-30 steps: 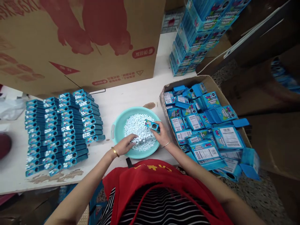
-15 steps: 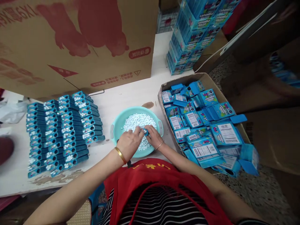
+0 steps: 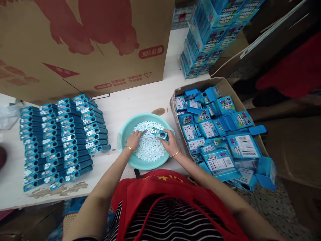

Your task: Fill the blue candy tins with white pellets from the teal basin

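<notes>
A turquoise basin [image 3: 123,134] holds many small pale candies [image 3: 150,147]. Over its left part, my left hand [image 3: 134,140] is closed round a small grey tool [image 3: 144,131], which points toward the candies. My right hand [image 3: 171,143] grips a small blue box [image 3: 160,134] above the basin's right side. The box lies tilted, with a dark round hole at its near end and several white candies at its far end. Both hands are apart from each other.
Rows of blue boxes [image 3: 72,140] lie at the left. A carton [image 3: 173,100] of blue boxes stands at the right, with stacked wrapped packs [image 3: 200,50] behind. A large cardboard box [image 3: 105,67] stands behind the basin. Another person's red clothing [image 3: 291,70] shows at the right.
My left hand has moved left, away from my right hand, and the tool shows. The blue box is now in fuller view. A person in red has appeared at the right.
</notes>
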`<control>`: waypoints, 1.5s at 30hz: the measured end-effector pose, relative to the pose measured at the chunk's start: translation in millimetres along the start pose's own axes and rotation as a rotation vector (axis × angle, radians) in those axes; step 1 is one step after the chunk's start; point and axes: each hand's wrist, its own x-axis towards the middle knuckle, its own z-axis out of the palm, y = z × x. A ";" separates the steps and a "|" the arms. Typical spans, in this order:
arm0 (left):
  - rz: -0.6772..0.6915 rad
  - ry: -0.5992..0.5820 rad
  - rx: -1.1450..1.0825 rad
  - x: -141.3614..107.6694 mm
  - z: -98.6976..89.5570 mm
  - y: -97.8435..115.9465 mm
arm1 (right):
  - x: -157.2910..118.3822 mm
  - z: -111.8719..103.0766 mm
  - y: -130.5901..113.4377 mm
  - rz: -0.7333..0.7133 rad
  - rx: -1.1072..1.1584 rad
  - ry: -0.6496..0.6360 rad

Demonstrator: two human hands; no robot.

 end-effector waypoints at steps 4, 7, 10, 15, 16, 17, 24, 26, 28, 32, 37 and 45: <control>0.153 -0.086 -0.104 -7.7 33.9 21.5 | 1.5 -1.4 -0.6 0.052 0.030 0.006; 0.238 -0.150 -0.195 -20.6 46.6 34.6 | 1.6 -1.1 2.3 0.087 0.040 -0.006; 0.284 -0.187 -0.277 -32.8 46.0 37.4 | 1.6 -0.6 4.9 0.092 0.036 -0.016; 0.344 -0.136 -0.514 -56.7 8.2 20.0 | 1.9 -0.6 6.6 0.031 0.017 -0.035; 0.360 -0.112 -0.555 -61.6 -3.8 15.8 | 1.7 -0.2 7.2 0.017 0.007 -0.048; 0.373 -0.088 -0.572 -65.9 -16.5 12.5 | 1.3 0.5 8.0 0.001 -0.002 -0.065; 0.330 -0.068 -0.183 -70.9 -94.9 35.0 | -7.7 13.9 13.3 -0.167 -0.054 -0.178; 0.270 -0.121 0.022 -69.4 -106.7 56.2 | -10.6 18.6 12.7 -0.205 -0.064 -0.188; 0.211 -0.146 0.204 -70.3 -113.9 79.3 | -12.7 22.4 11.7 -0.231 -0.059 -0.197; 0.194 -0.120 0.373 -77.0 -123.7 110.4 | -15.4 25.1 10.1 -0.223 -0.018 -0.208; 0.127 -0.063 0.233 -76.1 -132.6 81.8 | -18.0 17.2 10.3 -0.119 0.025 -0.178; -0.042 -0.155 -0.108 -49.0 -20.2 19.3 | -17.8 0.9 9.5 -0.054 0.028 -0.107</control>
